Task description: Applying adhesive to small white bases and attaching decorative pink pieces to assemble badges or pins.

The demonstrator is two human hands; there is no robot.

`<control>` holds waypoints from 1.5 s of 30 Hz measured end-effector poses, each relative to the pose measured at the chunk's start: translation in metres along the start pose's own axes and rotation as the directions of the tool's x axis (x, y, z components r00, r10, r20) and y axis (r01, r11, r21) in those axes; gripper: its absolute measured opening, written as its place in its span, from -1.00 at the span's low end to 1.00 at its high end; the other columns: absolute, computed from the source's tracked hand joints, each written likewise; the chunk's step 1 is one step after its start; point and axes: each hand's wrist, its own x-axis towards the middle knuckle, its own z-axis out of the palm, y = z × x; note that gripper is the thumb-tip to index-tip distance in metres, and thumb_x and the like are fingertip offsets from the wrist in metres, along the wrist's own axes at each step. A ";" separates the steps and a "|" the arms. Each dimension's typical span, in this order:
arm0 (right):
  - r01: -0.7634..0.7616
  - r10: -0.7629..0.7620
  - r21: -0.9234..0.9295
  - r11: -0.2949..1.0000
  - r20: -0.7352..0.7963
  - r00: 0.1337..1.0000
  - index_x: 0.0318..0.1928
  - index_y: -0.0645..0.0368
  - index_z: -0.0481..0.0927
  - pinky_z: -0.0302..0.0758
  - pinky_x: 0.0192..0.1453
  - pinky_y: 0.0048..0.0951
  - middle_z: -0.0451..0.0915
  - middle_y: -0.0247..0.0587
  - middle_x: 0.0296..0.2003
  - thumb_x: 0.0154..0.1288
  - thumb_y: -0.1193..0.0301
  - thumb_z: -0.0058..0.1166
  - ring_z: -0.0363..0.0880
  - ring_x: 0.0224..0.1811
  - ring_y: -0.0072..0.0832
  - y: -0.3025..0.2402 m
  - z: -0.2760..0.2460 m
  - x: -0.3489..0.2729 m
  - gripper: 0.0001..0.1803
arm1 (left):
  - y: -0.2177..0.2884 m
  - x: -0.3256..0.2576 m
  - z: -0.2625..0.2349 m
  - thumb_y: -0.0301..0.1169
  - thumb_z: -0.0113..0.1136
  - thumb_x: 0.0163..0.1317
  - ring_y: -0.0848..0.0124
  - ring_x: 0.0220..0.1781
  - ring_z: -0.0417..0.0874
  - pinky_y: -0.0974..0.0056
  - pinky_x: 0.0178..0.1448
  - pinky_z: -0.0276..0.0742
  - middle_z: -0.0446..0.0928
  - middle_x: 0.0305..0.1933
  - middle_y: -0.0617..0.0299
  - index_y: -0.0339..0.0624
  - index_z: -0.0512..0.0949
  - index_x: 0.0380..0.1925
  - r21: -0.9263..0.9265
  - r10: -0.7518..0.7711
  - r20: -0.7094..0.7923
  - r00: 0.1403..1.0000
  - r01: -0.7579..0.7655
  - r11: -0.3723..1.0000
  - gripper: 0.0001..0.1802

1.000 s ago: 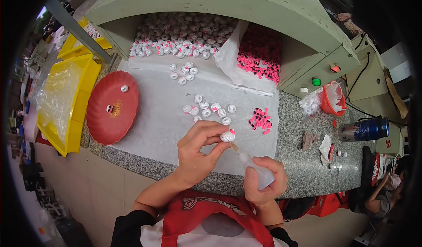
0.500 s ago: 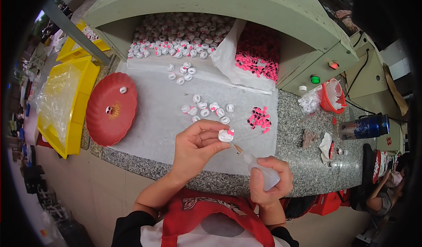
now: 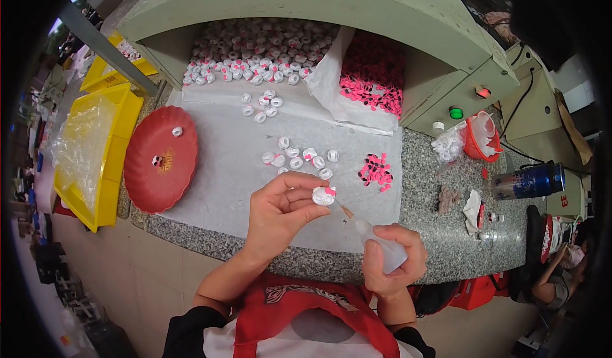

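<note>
Pinching one white cap (image 3: 323, 196) in my left hand (image 3: 280, 211) above the table (image 3: 440, 243); right hand (image 3: 395, 265) gripping glue bottle (image 3: 376, 243), nozzle at cap. Two done on red tray (image 3: 159, 160); big pile (image 3: 261, 52) left.

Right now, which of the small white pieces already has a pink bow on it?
The small white piece pinched in the left hand, at the squeeze bottle tip. It carries a pink bow; the loose white pieces on the sheet look plain.

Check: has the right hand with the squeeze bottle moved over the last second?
Yes. The right hand and its squeeze bottle drifted slightly right along the granite counter edge, away from the red plate.
</note>
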 end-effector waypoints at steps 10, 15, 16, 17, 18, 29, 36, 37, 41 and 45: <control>-0.122 0.121 0.028 0.992 0.018 0.992 -0.37 0.29 0.49 0.41 -0.51 -0.57 0.55 -0.17 -0.53 -0.12 0.55 0.12 0.51 -0.60 -0.49 -0.006 0.001 -0.006 -0.80 | -0.001 0.000 0.000 -0.79 0.18 -0.09 0.32 -0.09 0.57 0.33 -0.03 0.56 0.49 -0.14 0.03 -0.42 0.43 -0.21 0.001 0.008 0.018 1.000 -0.008 1.000 -0.63; -0.180 0.180 0.032 0.983 0.003 0.984 -0.37 0.27 0.49 0.42 -0.44 -0.58 0.55 -0.17 -0.50 -0.09 0.51 0.09 0.51 -0.54 -0.53 -0.005 0.001 -0.008 -0.81 | -0.001 -0.001 0.000 -0.78 0.18 -0.08 0.32 -0.09 0.57 0.32 -0.03 0.56 0.49 -0.15 0.04 -0.42 0.43 -0.21 0.009 0.000 0.007 1.000 0.000 1.000 -0.64; -0.156 0.156 0.021 0.988 0.006 0.988 -0.37 0.27 0.49 0.42 -0.44 -0.58 0.55 -0.17 -0.49 -0.09 0.51 0.09 0.51 -0.54 -0.53 -0.004 0.001 -0.008 -0.81 | -0.001 -0.001 0.000 -0.78 0.19 -0.08 0.32 -0.08 0.57 0.32 -0.02 0.56 0.49 -0.15 0.04 -0.41 0.43 -0.20 -0.004 -0.008 0.019 1.000 0.008 1.000 -0.64; -0.123 0.123 0.024 0.992 0.007 0.992 -0.37 0.28 0.49 0.42 -0.44 -0.58 0.55 -0.17 -0.49 -0.09 0.51 0.09 0.51 -0.54 -0.53 -0.003 0.002 -0.007 -0.81 | -0.001 -0.001 0.000 -0.78 0.19 -0.08 0.32 -0.08 0.57 0.32 -0.02 0.56 0.49 -0.15 0.04 -0.41 0.43 -0.20 0.012 -0.006 0.007 1.000 0.006 1.000 -0.64; -0.131 0.131 0.011 0.991 0.010 0.991 -0.37 0.28 0.49 0.42 -0.44 -0.58 0.55 -0.17 -0.49 -0.09 0.51 0.09 0.51 -0.54 -0.53 -0.002 0.002 -0.006 -0.81 | -0.002 -0.001 0.000 -0.78 0.19 -0.08 0.32 -0.08 0.56 0.31 -0.03 0.56 0.49 -0.15 0.05 -0.41 0.43 -0.20 0.017 -0.002 0.008 1.000 0.001 1.000 -0.64; -0.067 0.066 0.052 0.996 0.022 0.998 -0.38 0.30 0.51 0.43 -0.56 -0.55 0.56 -0.16 -0.55 -0.14 0.57 0.15 0.52 -0.65 -0.43 -0.001 0.002 -0.002 -0.79 | -0.002 0.000 -0.001 -0.79 0.18 -0.08 0.33 -0.08 0.56 0.31 -0.03 0.56 0.48 -0.15 0.06 -0.42 0.43 -0.20 0.040 0.016 0.016 1.000 -0.016 0.999 -0.64; -0.137 0.136 0.015 0.990 0.057 0.989 -0.33 0.35 0.53 0.43 -0.54 -0.57 0.58 -0.14 -0.50 -0.09 0.55 0.12 0.55 -0.59 -0.48 0.011 -0.009 -0.013 -0.78 | -0.005 0.002 -0.005 -0.80 0.16 -0.08 0.33 -0.09 0.56 0.32 -0.04 0.57 0.48 -0.15 0.06 -0.42 0.43 -0.19 0.063 0.040 0.010 0.999 -0.041 0.997 -0.63; -0.394 0.397 0.104 0.913 -0.005 0.918 -0.32 0.34 0.52 0.42 -0.51 -0.56 0.57 -0.17 -0.50 -0.06 0.49 0.10 0.52 -0.58 -0.49 0.014 -0.012 -0.016 -0.76 | -0.007 0.003 -0.007 -0.81 0.15 -0.08 0.33 -0.10 0.57 0.32 -0.05 0.57 0.48 -0.15 0.06 -0.41 0.43 -0.19 0.065 0.029 0.018 0.999 -0.030 0.997 -0.62; -0.808 0.846 0.390 0.442 0.120 0.520 -0.27 0.32 0.52 0.43 -0.48 -0.52 0.54 -0.18 -0.52 0.02 0.41 0.07 0.52 -0.53 -0.45 0.046 -0.020 -0.020 -0.74 | -0.017 0.003 -0.013 -0.77 0.14 -0.02 0.43 -0.14 0.58 0.43 -0.07 0.54 0.50 -0.13 0.07 -0.42 0.42 -0.16 0.050 -0.015 -0.019 1.000 0.016 0.999 -0.65; -0.797 0.800 0.254 0.549 0.119 0.589 -0.28 0.26 0.55 0.46 -0.42 -0.46 0.57 -0.12 -0.46 0.03 0.38 0.09 0.58 -0.45 -0.37 0.103 0.005 -0.017 -0.75 | -0.024 -0.002 -0.015 -0.77 0.14 -0.03 0.38 -0.16 0.60 0.39 -0.09 0.54 0.51 -0.16 0.06 -0.41 0.42 -0.13 0.054 -0.077 -0.039 0.996 0.079 0.995 -0.61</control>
